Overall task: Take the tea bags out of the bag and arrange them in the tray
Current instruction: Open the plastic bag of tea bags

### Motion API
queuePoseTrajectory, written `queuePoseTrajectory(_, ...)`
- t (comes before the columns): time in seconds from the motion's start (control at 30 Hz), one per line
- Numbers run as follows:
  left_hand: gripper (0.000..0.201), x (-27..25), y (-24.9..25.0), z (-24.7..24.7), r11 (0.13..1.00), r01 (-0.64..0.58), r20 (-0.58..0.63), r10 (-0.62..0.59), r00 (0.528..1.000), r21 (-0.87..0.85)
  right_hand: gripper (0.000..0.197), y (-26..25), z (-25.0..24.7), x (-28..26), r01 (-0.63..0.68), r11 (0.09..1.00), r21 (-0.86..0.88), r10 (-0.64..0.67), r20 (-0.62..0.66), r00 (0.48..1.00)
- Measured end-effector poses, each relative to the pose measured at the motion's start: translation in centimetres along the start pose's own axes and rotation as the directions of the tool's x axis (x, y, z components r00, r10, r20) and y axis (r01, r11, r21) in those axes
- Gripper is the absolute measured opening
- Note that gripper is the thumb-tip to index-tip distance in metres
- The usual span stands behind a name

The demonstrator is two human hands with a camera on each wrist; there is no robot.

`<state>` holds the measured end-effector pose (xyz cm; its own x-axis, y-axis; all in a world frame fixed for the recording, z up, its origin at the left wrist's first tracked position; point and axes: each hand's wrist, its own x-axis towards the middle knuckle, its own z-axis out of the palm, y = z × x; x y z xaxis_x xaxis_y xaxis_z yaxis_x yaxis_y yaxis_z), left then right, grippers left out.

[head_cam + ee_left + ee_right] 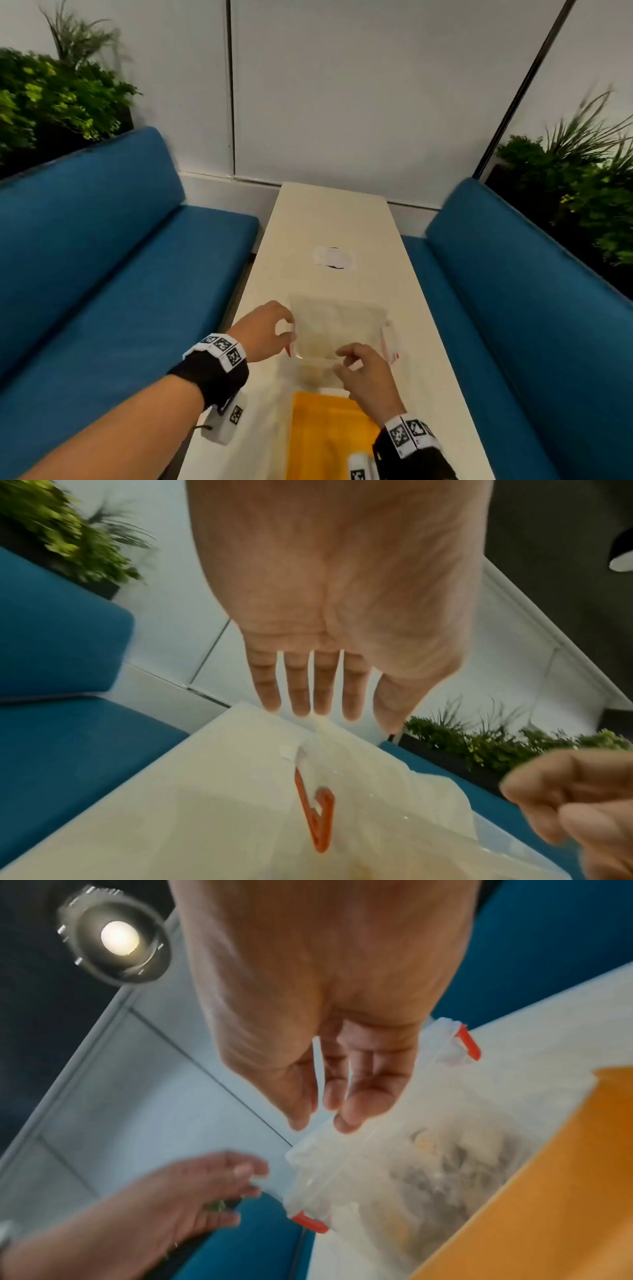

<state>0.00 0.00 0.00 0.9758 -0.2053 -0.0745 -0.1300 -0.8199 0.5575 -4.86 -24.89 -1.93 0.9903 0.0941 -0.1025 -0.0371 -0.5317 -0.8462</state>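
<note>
A clear plastic tray (339,325) with red clips (288,347) at both ends lies mid-table. Just in front of it is a translucent bag (274,411); brownish tea bags (317,375) (445,1164) and an orange pouch (329,435) show through it. My right hand (342,361) (322,1123) pinches a clear plastic edge between thumb and forefinger at the tray's near side. Whether that edge is the bag's mouth or the tray's rim is unclear. My left hand (289,329) (346,721) hovers by the left red clip (318,813), fingers loose, holding nothing.
The narrow white table (329,219) runs away from me between two blue benches (120,274) (513,291). A round white disc (334,257) lies beyond the tray. Plants (51,96) stand behind both benches, and a white wall closes the far end.
</note>
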Motion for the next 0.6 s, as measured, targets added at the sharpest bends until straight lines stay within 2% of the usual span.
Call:
queuePoseTrajectory(0.03, 0.041, 1.0, 0.4, 0.5, 0.998, -0.050, 0.001, 0.050, 0.999, 0.040, 0.022, 0.1, 0.3, 0.6, 0.070, 0.990, -0.119, -0.076, -0.051, 0.996)
queuePoseTrajectory(0.07, 0.049, 1.9, 1.1, 0.7, 0.988, -0.089, 0.032, 0.086, 0.996, 0.123, 0.026, 0.2, 0.5, 1.0, 0.070, 0.970, -0.233, -0.090, -0.075, 0.993)
queuePoseTrajectory(0.13, 0.060, 3.3, 2.4, 1.4, 0.943, -0.157, 0.147, 0.118, 0.982, 0.293, 0.028, 0.2, 0.9, 1.4, 0.062, 0.947, -0.316, -0.080, -0.044, 0.996)
queuePoseTrajectory(0.23, 0.078, 5.2, 3.2, 2.7, 0.832, -0.224, 0.263, 0.098, 0.960, 0.507, 0.026, 0.8, 1.4, 2.0, 0.050, 0.904, -0.425, -0.060, -0.009, 0.998)
queuePoseTrajectory(0.33, 0.090, 6.6, 3.9, 3.9, 0.782, -0.204, 0.297, 0.024, 0.955, 0.590, 0.023, 1.0, 1.5, 2.7, 0.033, 0.882, -0.470, -0.050, -0.023, 0.998)
queuePoseTrajectory(0.37, 0.087, 6.9, 4.1, 4.3, 0.774, -0.191, 0.309, -0.006, 0.951, 0.604, 0.022, 1.0, 1.6, 2.9, 0.027, 0.881, -0.472, -0.046, -0.029, 0.999)
queuePoseTrajectory(0.4, 0.075, 7.2, 4.4, 4.6, 0.764, -0.184, 0.320, -0.032, 0.947, 0.619, 0.022, 0.9, 1.7, 3.0, 0.030, 0.875, -0.484, -0.052, -0.032, 0.998)
queuePoseTrajectory(0.5, 0.023, 7.6, 5.1, 4.7, 0.754, -0.183, 0.328, -0.045, 0.944, 0.631, 0.021, 1.1, 1.7, 3.4, 0.029, 0.872, -0.489, -0.060, -0.048, 0.997)
queuePoseTrajectory(0.53, 0.014, 7.8, 5.1, 4.4, 0.772, -0.173, 0.298, -0.022, 0.954, 0.612, 0.021, 1.2, 1.5, 3.6, 0.028, 0.869, -0.493, -0.060, -0.050, 0.997)
queuePoseTrajectory(0.6, 0.019, 8.1, 5.2, 2.9, 0.839, -0.140, 0.215, 0.029, 0.976, 0.525, 0.020, 1.5, 1.1, 4.2, 0.032, 0.867, -0.497, -0.067, -0.054, 0.996)
